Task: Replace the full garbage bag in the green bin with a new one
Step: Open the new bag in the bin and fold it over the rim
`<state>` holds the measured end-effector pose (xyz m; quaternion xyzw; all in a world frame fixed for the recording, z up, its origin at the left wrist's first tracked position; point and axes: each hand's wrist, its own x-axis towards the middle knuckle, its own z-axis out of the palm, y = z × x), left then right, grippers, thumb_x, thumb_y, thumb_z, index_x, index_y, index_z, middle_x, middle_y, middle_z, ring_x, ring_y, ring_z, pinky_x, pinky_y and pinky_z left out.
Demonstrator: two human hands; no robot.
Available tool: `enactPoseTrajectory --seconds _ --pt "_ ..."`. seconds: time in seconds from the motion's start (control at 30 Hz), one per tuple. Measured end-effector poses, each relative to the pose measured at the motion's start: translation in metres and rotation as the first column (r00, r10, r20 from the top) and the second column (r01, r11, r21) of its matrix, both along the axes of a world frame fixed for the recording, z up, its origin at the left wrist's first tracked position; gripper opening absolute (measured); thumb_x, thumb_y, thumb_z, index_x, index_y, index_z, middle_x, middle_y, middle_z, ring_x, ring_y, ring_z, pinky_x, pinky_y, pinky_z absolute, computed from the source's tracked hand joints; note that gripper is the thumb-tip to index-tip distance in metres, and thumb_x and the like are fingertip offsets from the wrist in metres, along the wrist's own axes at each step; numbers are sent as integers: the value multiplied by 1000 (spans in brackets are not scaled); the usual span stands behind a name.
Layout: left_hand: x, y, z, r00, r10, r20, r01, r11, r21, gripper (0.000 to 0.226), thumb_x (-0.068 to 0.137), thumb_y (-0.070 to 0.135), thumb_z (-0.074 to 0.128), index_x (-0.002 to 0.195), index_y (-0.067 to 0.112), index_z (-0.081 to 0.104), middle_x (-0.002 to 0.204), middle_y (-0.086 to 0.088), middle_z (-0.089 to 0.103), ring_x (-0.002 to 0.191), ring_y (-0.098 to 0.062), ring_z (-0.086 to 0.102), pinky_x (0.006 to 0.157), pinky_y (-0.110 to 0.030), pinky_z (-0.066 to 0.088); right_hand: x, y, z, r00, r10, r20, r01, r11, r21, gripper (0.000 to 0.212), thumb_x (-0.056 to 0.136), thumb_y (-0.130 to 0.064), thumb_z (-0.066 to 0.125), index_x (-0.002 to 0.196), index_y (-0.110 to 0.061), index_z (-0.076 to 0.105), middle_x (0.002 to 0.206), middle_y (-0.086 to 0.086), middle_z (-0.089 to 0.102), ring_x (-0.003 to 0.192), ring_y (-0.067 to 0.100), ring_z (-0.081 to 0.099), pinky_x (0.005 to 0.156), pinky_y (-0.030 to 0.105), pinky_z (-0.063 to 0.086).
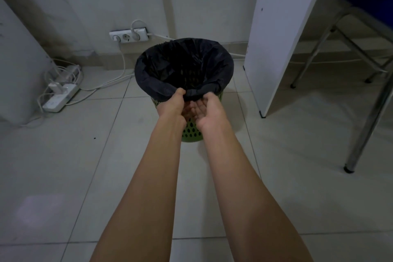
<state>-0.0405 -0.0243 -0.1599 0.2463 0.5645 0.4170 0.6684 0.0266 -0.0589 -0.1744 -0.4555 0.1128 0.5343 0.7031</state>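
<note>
A green perforated bin stands on the tiled floor near the wall. A black garbage bag lines it, its edge folded over the rim all round. The bag hangs slack inside and the bin's holes show through it. My left hand pinches the folded bag edge at the near rim. My right hand is palm up just below the same fold, fingers curled under the plastic.
A white power strip with plugs and tangled cables lies on the floor at the left. A wall socket sits behind the bin. A white desk panel stands to the right, with metal chair legs beyond it.
</note>
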Motion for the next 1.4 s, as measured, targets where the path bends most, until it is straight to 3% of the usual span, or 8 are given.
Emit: enactPoseTrajectory --seconds 0.23,0.43,0.6,0.73,0.87,1.03,1.17,1.4 --pt "1 -3 -6 998 -33 54 34 999 -20 44 83 24 77 121 4 66 87 -7 71 46 -10 58 41 -17 44 5 21 11 990 39 138 -24 994 -110 48 77 -23 83 118 -4 67 101 12 75 64 21 64 34 18 43" --pt "4 -8 -1 973 -5 231 27 995 -94 22 90 25 71 104 7 69 65 -3 71 44 -14 61 47 -24 52 11 24 7 986 83 145 -67 992 -110 39 81 -10 75 118 -2 66 68 5 57 43 12 44 33 14 36" --pt "15 -9 -1 942 69 329 -37 994 -102 29 91 13 69 116 -1 65 97 -16 73 72 -29 70 69 -41 62 17 27 -1 984 103 142 -87 990 -115 20 81 -15 76 96 -6 66 66 5 55 42 14 42 36 17 36" --pt "23 -11 0 926 41 375 -2 995 -104 21 93 13 66 110 0 66 99 -16 72 72 -27 70 51 -32 57 19 26 3 986 84 145 -71 993 -91 25 81 -18 76 100 -3 70 92 12 73 53 22 61 36 21 43" --pt "26 -12 0 951 5 309 22 996 -83 19 88 15 72 102 1 70 96 -14 74 75 -25 71 63 -34 58 19 37 -7 986 50 159 -36 995 -88 49 63 -19 85 108 -3 71 94 16 77 77 32 76 67 48 63" --pt "24 -10 -1 978 138 158 -134 990 -35 30 83 9 77 105 0 60 103 -20 72 71 -27 69 54 -29 55 24 16 9 974 111 197 -98 993 -73 27 80 -12 79 101 0 68 81 12 68 48 17 55 43 23 47" --pt "23 -8 -3 977 155 145 -161 987 29 46 88 5 68 131 2 54 119 -20 67 96 -34 69 73 -39 60 24 10 8 971 154 184 -140 987 -84 40 78 -15 80 113 1 70 94 13 76 72 24 67 48 26 51" --pt "-2 5 -3 987 48 152 -58 996 67 36 94 7 60 130 9 58 101 -9 64 66 -15 54 43 -21 39 24 9 12 978 72 194 -46 990 -135 41 79 -17 80 116 -4 67 92 10 69 63 16 59 39 18 45"
